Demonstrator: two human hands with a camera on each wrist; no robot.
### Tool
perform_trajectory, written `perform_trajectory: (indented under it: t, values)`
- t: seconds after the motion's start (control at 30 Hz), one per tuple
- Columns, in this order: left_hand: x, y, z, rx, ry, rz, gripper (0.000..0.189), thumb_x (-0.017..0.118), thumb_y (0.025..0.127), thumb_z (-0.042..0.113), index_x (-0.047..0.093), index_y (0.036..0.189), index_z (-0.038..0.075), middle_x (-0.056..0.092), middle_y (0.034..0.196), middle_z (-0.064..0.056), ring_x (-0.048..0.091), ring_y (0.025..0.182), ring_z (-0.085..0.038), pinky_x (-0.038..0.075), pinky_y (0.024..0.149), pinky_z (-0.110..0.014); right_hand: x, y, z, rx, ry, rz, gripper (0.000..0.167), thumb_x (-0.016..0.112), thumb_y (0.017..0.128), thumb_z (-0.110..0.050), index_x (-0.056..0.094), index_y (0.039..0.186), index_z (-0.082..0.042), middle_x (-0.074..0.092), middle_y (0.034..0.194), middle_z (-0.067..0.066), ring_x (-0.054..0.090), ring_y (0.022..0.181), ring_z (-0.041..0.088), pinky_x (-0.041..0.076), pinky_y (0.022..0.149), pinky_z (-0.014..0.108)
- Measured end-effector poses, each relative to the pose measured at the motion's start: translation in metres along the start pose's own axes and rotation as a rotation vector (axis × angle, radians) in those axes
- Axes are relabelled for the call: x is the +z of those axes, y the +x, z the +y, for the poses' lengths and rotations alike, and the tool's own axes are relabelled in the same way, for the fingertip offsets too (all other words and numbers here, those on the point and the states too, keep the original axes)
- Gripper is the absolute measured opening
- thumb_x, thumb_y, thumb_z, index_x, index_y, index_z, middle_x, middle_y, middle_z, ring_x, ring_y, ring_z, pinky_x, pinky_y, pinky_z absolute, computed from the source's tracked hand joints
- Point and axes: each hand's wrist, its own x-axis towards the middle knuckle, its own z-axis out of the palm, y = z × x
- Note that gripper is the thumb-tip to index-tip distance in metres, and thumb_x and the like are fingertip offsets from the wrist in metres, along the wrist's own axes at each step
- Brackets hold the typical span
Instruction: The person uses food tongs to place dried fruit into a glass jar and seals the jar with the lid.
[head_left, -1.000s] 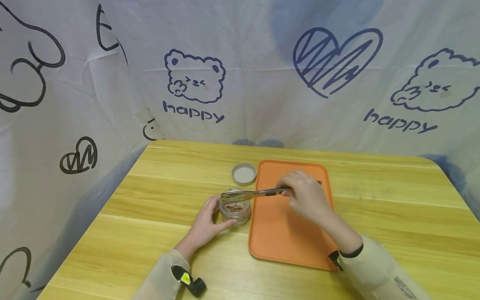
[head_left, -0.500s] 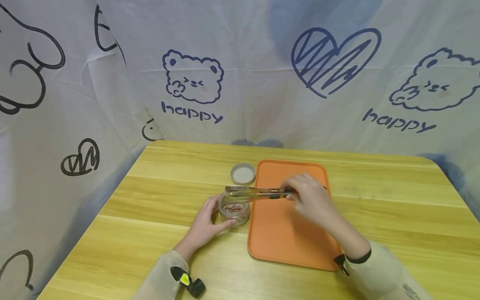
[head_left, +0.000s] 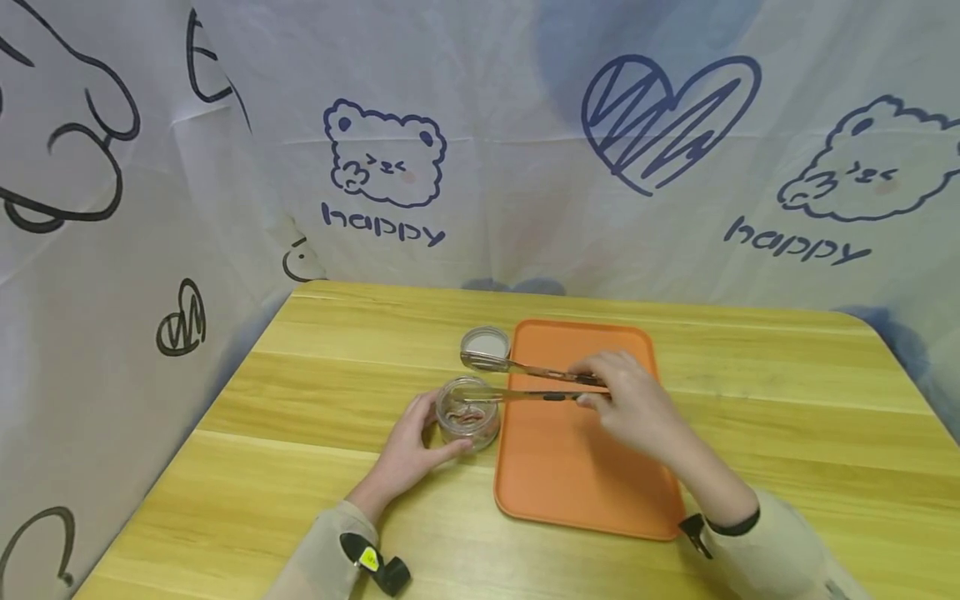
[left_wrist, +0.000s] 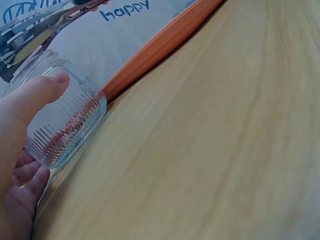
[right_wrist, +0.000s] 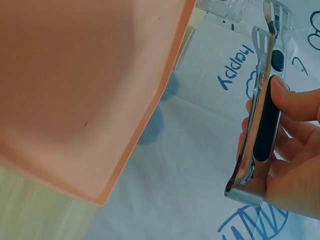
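Observation:
My left hand (head_left: 408,450) grips a ribbed, clear glass jar (head_left: 483,433) from its left side, thumb across the front and fingers behind. Thin reddish-brown pieces (head_left: 467,415) lie low inside the lidless jar. In my right hand (head_left: 630,404) is a pair of metal tongs (head_left: 525,395) with black grips, held level with their arms spread apart. One arm's tip overlaps the jar's mouth in the head view; the other crosses the front of the round lid (head_left: 486,342). The right wrist view shows the thumb on a black grip (right_wrist: 267,125) and nothing between the tong tips.
An orange tray (head_left: 577,483) lies just right of the jar, under my right hand, with a tiny dark speck on it. The lid rests behind the jar by the tray's left edge. A patterned cloth (head_left: 510,208) hangs behind the wooden table (head_left: 337,367).
The tongs have spread from nearly closed to wide apart, one arm swinging back toward the lid. My right hand has shifted slightly right. The left hand and jar stay put.

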Motion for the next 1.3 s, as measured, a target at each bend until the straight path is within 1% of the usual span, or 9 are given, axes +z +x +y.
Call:
perform_trajectory:
  t: [0.13,0.27,0.43,0.57,0.83,0.97,1.13,1.3]
  values:
    - [0.0,0.0,0.0,0.008,0.0,0.003,0.077,0.084,0.073,0.027,0.045,0.138,0.011,0.049,0.131,-0.007,0.05,0.123,-0.024,0.036,0.108,-0.038,-0.001,-0.002,0.001,-0.031,-0.014,-0.009,0.029,0.075,0.082,-0.01,0.067,0.11,-0.008,0.064,0.102,0.004,0.056,0.095,0.025,0.051,0.076,0.041]
    - [0.0,0.0,0.0,0.005,0.002,0.005,0.077,0.084,0.073,0.027,0.045,0.138,0.011,0.049,0.131,-0.006,0.05,0.122,-0.022,0.036,0.108,-0.037,-0.002,-0.004,0.001,-0.048,-0.011,-0.008,0.031,0.076,0.082,-0.011,0.067,0.111,-0.006,0.065,0.1,0.005,0.057,0.092,0.025,0.052,0.073,0.04]
    - [0.0,0.0,0.002,0.005,-0.006,0.004,0.079,0.084,0.073,0.028,0.045,0.139,0.009,0.049,0.131,-0.007,0.05,0.121,-0.021,0.037,0.108,-0.035,-0.006,-0.006,0.002,-0.004,-0.001,-0.006,0.031,0.076,0.083,-0.011,0.068,0.112,-0.005,0.065,0.101,0.008,0.059,0.092,0.026,0.054,0.071,0.039]
    - [0.0,0.0,0.002,0.018,-0.005,0.003,0.079,0.084,0.073,0.028,0.045,0.138,0.006,0.049,0.131,-0.009,0.051,0.121,-0.023,0.037,0.108,-0.038,-0.01,-0.008,0.003,0.032,-0.008,0.012,0.031,0.075,0.082,-0.01,0.068,0.111,-0.004,0.065,0.102,0.009,0.06,0.09,0.027,0.055,0.07,0.041]
    - [0.0,0.0,0.0,0.015,-0.003,-0.001,0.078,0.084,0.074,0.029,0.045,0.138,0.006,0.049,0.13,-0.008,0.051,0.121,-0.02,0.037,0.107,-0.034,-0.021,-0.017,0.009,0.092,-0.002,0.044,0.032,0.073,0.083,-0.007,0.066,0.113,0.0,0.065,0.1,0.013,0.057,0.08,0.023,0.049,0.063,0.036]
    - [0.0,0.0,-0.002,0.014,0.002,-0.003,0.079,0.083,0.074,0.03,0.045,0.139,0.006,0.049,0.13,-0.007,0.051,0.121,-0.019,0.037,0.107,-0.034,-0.025,-0.021,0.013,0.109,-0.01,0.08,0.032,0.074,0.081,-0.004,0.067,0.111,0.001,0.065,0.099,0.015,0.058,0.076,0.023,0.05,0.061,0.035]
    - [0.0,0.0,-0.002,0.014,0.005,-0.003,0.079,0.083,0.074,0.031,0.045,0.139,0.007,0.049,0.13,-0.007,0.05,0.121,-0.02,0.037,0.107,-0.034,-0.031,-0.028,0.02,0.135,-0.02,0.109,0.033,0.073,0.08,-0.003,0.066,0.111,0.004,0.065,0.101,0.019,0.063,0.079,0.029,0.056,0.063,0.041]
    - [0.0,0.0,-0.003,0.017,0.006,0.0,0.079,0.083,0.074,0.031,0.045,0.139,0.007,0.049,0.13,-0.007,0.051,0.121,-0.02,0.037,0.107,-0.034,-0.039,-0.035,0.03,0.186,-0.036,0.135,0.034,0.073,0.081,-0.004,0.064,0.113,0.005,0.063,0.104,0.023,0.062,0.086,0.035,0.055,0.066,0.047]
